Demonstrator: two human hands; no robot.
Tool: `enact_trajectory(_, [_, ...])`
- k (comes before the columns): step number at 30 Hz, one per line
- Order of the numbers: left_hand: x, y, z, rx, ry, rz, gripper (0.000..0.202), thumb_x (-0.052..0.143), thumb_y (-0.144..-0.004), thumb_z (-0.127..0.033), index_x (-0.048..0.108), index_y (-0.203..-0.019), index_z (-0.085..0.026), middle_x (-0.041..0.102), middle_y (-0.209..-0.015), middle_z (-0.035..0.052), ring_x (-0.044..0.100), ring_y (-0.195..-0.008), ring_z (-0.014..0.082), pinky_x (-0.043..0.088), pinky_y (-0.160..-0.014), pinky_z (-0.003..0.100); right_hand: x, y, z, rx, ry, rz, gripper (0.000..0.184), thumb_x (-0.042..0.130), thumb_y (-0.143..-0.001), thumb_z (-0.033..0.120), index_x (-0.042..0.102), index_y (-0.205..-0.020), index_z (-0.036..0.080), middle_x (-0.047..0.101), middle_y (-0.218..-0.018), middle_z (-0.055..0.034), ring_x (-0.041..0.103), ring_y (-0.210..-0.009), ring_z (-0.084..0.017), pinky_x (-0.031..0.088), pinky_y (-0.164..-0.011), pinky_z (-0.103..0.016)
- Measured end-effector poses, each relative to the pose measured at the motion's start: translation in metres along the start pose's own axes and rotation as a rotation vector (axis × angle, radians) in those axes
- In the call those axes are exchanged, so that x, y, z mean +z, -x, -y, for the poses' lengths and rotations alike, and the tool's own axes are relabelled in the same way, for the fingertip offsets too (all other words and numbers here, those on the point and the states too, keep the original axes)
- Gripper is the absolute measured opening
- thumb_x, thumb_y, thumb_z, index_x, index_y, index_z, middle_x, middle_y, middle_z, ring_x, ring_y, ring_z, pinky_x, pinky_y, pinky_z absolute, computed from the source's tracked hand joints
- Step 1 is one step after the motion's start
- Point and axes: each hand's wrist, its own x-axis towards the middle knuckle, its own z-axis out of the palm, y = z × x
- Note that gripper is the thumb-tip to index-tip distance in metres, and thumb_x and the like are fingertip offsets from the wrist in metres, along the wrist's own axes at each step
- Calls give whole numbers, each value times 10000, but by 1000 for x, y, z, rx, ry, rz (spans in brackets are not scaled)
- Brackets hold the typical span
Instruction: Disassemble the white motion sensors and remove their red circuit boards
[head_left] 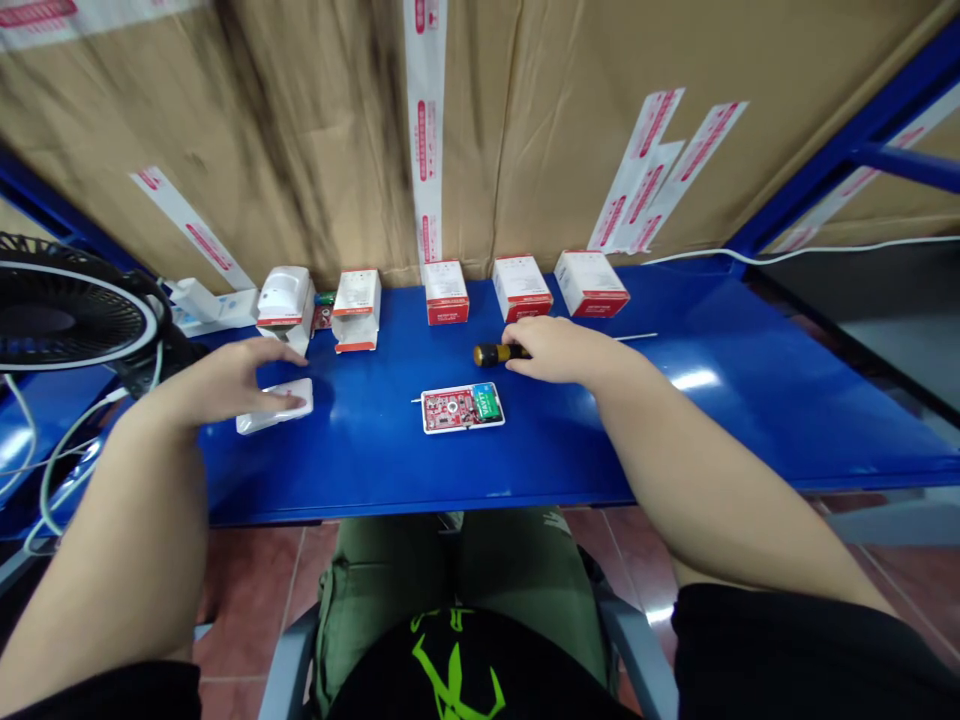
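Observation:
My left hand (232, 380) is over a white plastic cover (276, 410) at the left of the blue table. Its thumb lies across the cover, while the other fingers reach out apart from the thumb. My right hand (553, 348) is closed around a screwdriver (491, 355). The dark and amber handle end sticks out to the left, and the thin shaft shows right of the hand. Between my hands lies a white casing with a red circuit board (450, 410) and a green-wrapped battery (486, 402). A thin pale tip projects from its left end.
Several red-and-white boxes (448, 292) line the back against taped cardboard (480, 150). A white domed device (283, 292) sits on the leftmost open box. Behind it are a power strip (240, 308) and another red board (322, 316). A black fan (71, 310) with cables stands left.

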Motion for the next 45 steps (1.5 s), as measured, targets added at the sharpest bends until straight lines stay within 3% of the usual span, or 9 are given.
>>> enact_trajectory(5, [-2, -37, -62, 371, 18, -108, 298, 676, -915, -492, 729, -1016, -217, 822, -1079, 56, 735, -985, 214, 585, -989, 357, -1, 1, -3, -48, -38, 21, 209, 691, -817, 258, 747, -1017, 230, 767, -1057, -126, 702, -967, -313, 537, -857, -460])
enact_trajectory(8, [30, -58, -91, 580, 122, -39, 316, 695, -938, -521, 734, -998, -214, 810, -1013, 84, 753, -951, 244, 615, -985, 426, -2, 2, -3, -27, -70, 33, 310, 713, -796, 258, 755, -1100, 221, 775, -1111, -141, 712, -1008, -339, 547, -890, -480])
enact_trajectory(12, [87, -63, -105, 760, 185, 19, 652, 794, -928, -584, 663, -1420, -177, 741, -1369, 176, 721, -1272, 337, 605, -1099, 494, -6, 6, -7, -17, -152, 63, 441, 736, -797, 296, 744, -1230, 212, 776, -1187, -159, 724, -1073, -366, 565, -940, -503])
enact_trajectory(15, [110, -58, -105, 760, 156, 38, 728, 810, -953, -488, 555, -1569, -195, 702, -1442, 180, 703, -1330, 344, 586, -1148, 509, -11, 10, -12, -26, -196, 7, 446, 751, -829, 351, 734, -1251, 206, 769, -1258, -178, 713, -1148, -383, 563, -977, -509])
enact_trajectory(19, [112, -59, -98, 731, 175, 78, 733, 836, -917, -374, 549, -1570, -202, 769, -1289, 121, 758, -1204, 307, 597, -1122, 479, -15, 14, -4, -178, -190, -157, 286, 730, -914, 407, 751, -1131, 221, 779, -1180, -148, 704, -1065, -332, 559, -934, -471])
enact_trajectory(24, [108, -63, -90, 701, 197, 75, 690, 868, -843, -378, 631, -1462, -184, 793, -1205, 107, 781, -1118, 303, 619, -1062, 466, 4, 18, 34, -481, -156, -35, 223, 775, -937, 333, 774, -1123, 209, 781, -1104, -99, 725, -998, -272, 574, -901, -404])
enact_trajectory(34, [111, -66, -94, 684, 169, 50, 471, 861, -785, -406, 727, -1185, -198, 779, -1034, 63, 764, -948, 275, 622, -909, 416, 20, 27, 55, -456, 52, -76, 276, 797, -919, 262, 773, -1185, 196, 719, -1182, -132, 713, -950, -285, 566, -851, -417])
enact_trajectory(40, [111, -67, -91, 726, 182, 44, 385, 863, -791, -401, 732, -1099, -209, 760, -982, 41, 735, -899, 248, 602, -874, 386, 17, 25, 55, -432, -190, -46, 160, 814, -859, 235, 740, -998, 212, 635, -1171, -76, 636, -850, -182, 517, -782, -333])
enact_trajectory(45, [116, -70, -93, 731, 144, 25, 345, 894, -763, -402, 718, -980, -199, 706, -889, 25, 709, -834, 246, 605, -824, 387, 17, 19, 58, -354, -554, 5, 186, 744, -871, 267, 701, -1048, 231, 691, -887, 13, 604, -721, -151, 474, -681, -299])
